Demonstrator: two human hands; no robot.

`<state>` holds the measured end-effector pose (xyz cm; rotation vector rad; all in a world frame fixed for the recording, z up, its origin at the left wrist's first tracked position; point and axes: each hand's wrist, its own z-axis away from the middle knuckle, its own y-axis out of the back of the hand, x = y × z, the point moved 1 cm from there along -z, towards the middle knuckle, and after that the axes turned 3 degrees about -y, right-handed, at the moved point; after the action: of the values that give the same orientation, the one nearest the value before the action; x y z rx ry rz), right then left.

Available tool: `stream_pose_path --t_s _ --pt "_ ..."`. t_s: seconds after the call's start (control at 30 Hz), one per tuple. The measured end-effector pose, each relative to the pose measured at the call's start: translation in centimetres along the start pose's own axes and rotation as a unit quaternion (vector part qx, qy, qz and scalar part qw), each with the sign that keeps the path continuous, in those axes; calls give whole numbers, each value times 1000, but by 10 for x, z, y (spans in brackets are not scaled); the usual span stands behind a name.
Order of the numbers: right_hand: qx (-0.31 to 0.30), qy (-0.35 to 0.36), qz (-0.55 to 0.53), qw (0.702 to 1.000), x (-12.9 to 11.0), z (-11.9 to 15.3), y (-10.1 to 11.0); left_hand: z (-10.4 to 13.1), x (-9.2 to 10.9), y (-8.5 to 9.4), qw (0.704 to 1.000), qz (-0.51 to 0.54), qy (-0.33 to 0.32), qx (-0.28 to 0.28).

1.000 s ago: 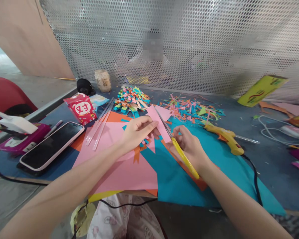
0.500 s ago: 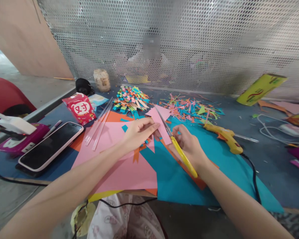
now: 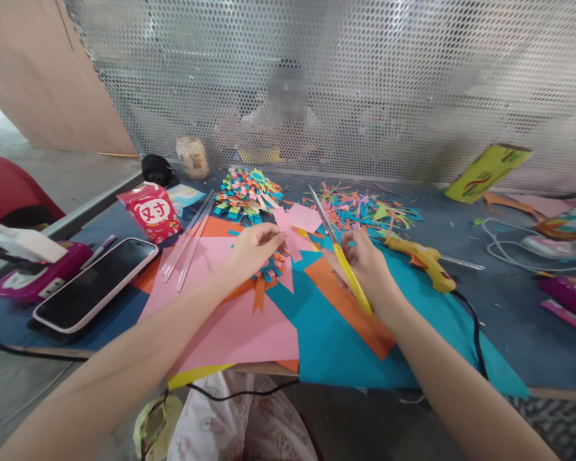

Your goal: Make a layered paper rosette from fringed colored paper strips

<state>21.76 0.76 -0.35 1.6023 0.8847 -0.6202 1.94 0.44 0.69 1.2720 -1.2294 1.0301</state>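
Observation:
My left hand (image 3: 259, 246) pinches a narrow pink paper strip (image 3: 290, 235) over the middle of the table. Just beyond it lies another pink paper piece (image 3: 306, 218). Yellow-handled scissors (image 3: 349, 278) are in my right hand (image 3: 362, 262), their blades pointing up and away, apart from the strip. Below my left hand is a paper rosette (image 3: 269, 267) with orange tails, partly hidden by the hand. Under my hands are a large pink sheet (image 3: 249, 333), a blue sheet (image 3: 326, 346) and an orange piece (image 3: 350, 307).
A yellow glue gun (image 3: 425, 262) lies to the right. Behind are a rosette pile (image 3: 244, 195) and paper scraps (image 3: 360, 208). On the left are clear glue sticks (image 3: 187, 246), a phone (image 3: 96, 282), a red packet (image 3: 151, 211) and a purple power strip (image 3: 43, 275).
The scissors have come away from the pink paper and moved slightly up. My left hand has shifted left with the strip. More of the orange piece below my right hand shows.

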Motion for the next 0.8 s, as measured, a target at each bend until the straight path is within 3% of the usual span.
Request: stream_pose_path --t_s 0.17,0.3,0.4,0.5,0.57,0.63,0.8 --pt "17 -10 -3 1000 9 -10 0 2 -1 1 1000 -14 7 6" --pt "77 3 76 994 15 -22 10 -2 -6 4 999 -43 -22 13" --pt "87 -15 135 987 17 -26 18 -6 -10 6 995 -73 -60 24" --pt "62 -36 189 979 14 -19 23 -9 -11 8 989 -100 -102 46" --pt "36 -5 201 979 10 -8 26 -11 -11 9 985 -109 -117 59" --pt "-15 16 213 977 7 4 29 -13 -12 9 983 -110 -130 63" --pt "-135 -6 237 962 6 32 35 -16 -16 9 983 -95 -143 63"
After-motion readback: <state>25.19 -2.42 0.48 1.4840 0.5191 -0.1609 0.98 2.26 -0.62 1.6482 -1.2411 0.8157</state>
